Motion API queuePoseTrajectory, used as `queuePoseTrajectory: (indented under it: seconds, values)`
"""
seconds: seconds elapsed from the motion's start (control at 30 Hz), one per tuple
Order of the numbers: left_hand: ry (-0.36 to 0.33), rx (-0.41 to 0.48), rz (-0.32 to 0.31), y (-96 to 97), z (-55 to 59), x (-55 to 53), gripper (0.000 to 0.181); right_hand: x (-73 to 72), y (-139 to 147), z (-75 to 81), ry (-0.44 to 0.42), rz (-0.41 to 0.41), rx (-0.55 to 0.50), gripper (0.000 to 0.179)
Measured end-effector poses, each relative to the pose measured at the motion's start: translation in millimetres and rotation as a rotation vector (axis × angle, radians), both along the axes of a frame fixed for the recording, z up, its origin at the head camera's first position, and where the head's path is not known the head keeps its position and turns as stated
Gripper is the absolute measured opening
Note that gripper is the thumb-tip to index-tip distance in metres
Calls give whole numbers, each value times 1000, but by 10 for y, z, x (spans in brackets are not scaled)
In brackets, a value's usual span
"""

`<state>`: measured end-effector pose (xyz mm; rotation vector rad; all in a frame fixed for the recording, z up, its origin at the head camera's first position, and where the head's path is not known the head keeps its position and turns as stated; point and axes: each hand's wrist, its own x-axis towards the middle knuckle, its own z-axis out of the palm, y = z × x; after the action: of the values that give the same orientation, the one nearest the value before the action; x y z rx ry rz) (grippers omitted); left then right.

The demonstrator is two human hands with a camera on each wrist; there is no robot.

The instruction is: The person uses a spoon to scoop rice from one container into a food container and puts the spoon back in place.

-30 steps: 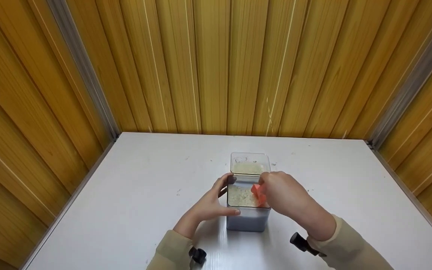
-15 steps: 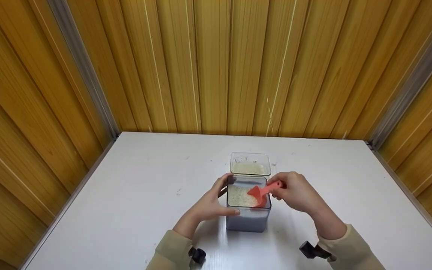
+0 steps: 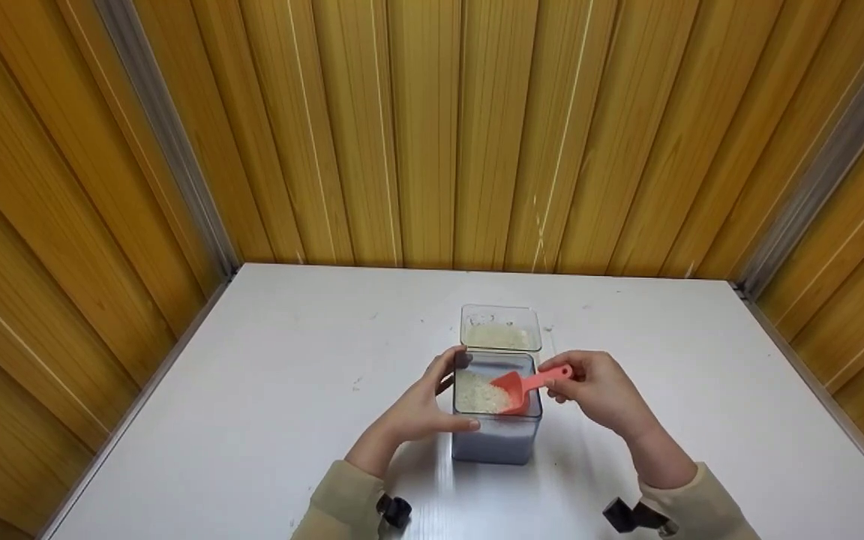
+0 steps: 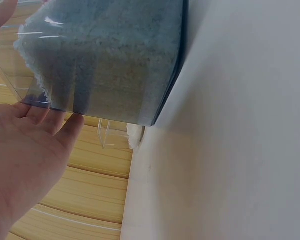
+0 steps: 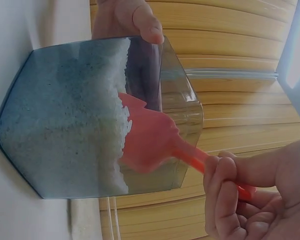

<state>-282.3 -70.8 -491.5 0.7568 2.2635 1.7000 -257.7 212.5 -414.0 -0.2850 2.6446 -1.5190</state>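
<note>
Fingers and thumb of the left hand (image 3: pixel 411 414) hold the left side of a tinted clear container (image 3: pixel 496 444), which stands upright on the white surface (image 3: pixel 289 375) with pale grains (image 3: pixel 477 394) inside and a second clear box (image 3: pixel 502 349) just behind it. Toward the container's right, a red scoop (image 3: pixel 518 391) has its bowl in the grains, handle slanting out over the right rim, and the right hand (image 3: pixel 595 390) pinches that handle between thumb and curled fingers.

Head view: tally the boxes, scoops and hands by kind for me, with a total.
Boxes: 2 (front box, rear box)
Scoops: 1 (red scoop)
Hands: 2 (left hand, right hand)
Total: 5
</note>
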Motion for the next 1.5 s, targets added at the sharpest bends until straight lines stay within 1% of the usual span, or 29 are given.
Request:
queuePoseTrajectory:
  seconds: [0.1, 0.3, 0.47, 0.63, 1.0, 1.3, 1.5]
  values:
    - [-1, 3, 4, 1, -5, 4, 108, 0, -1, -14, -4, 2, -20, 22]
    - [1, 1, 4, 0, -11, 7, 109, 7, -15, -28, 15, 28, -45, 23]
    - [12, -8, -2, -3, -16, 3, 110, 25, -65, -21, 29, 46, -67, 22]
    - [10, -10, 2, -4, -19, 3, 111, 36, -116, -50, 28, 53, -99, 22]
    - [-5, -16, 19, -11, -5, 22, 109, 18, -93, -139, -8, 46, -194, 26]
    - [-2, -2, 2, -12, -10, 8, 108, -9, 3, -236, -75, 34, -298, 31]
    - [-6, 12, 0, -17, -4, 16, 108, -9, 51, -318, -111, 47, -369, 36]
